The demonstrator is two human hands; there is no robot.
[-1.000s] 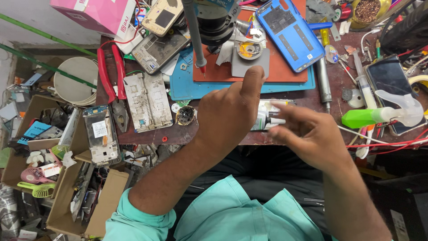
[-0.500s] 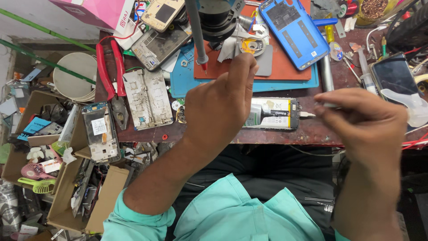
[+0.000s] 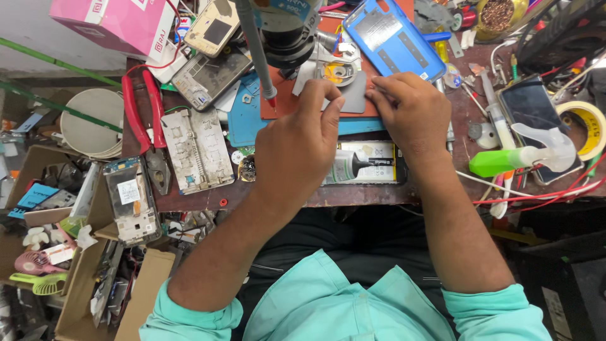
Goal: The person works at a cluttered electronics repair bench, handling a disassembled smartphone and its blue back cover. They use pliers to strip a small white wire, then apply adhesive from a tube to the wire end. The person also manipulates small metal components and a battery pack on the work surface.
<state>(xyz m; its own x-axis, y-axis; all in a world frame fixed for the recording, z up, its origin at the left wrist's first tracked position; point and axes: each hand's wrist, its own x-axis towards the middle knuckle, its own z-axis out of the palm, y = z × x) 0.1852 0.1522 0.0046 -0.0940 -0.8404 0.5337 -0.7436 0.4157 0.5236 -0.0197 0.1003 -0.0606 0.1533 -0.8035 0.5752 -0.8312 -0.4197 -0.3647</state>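
Scene: we look down on a crowded phone-repair bench (image 3: 189,199), a person in a teal shirt (image 3: 341,303) seated at its near edge, both forearms stretched away from us.

Left hand: our left hand (image 3: 300,142) lies knuckles up over the middle of the bench, fingers curled and drawn together, their tips at the near edge of a small grey metal plate (image 3: 353,95). We cannot tell whether the tips pinch anything.

Right hand: our right hand (image 3: 410,110) sits just right of the left one, fingers bent down onto the right edge of the same plate. What lies under them is hidden.

Work piece: the grey plate rests on an orange-red work mat (image 3: 284,101) at the far centre, between the two sets of fingertips. A small round metal part with a yellow middle (image 3: 338,71) sits on its far side, just beyond the fingers and apart from them.

Over the mat: a dark microscope head (image 3: 287,38) hangs at the far side, a grey rod with a red tip (image 3: 255,50) slanting down to its left.

Near the wrists: a flat phone battery with a yellow edge (image 3: 372,164) lies between the two wrists, a dark-capped tube (image 3: 353,165) lying across it.

Right of the hands: a green spray bottle with a clear trigger (image 3: 517,158) lies on its side over a dark phone (image 3: 530,107); a roll of yellow tape (image 3: 584,129) sits further right.

Left of the hands: red-handled pliers (image 3: 142,120) and a bare white phone frame (image 3: 199,148) lie side by side.

Containers: open cardboard boxes (image 3: 76,297) stand at the near left below the bench, holding loose phone parts, with a small pink fan (image 3: 35,262) beside them. A small jar (image 3: 499,14) of brown bits stands at the far right.
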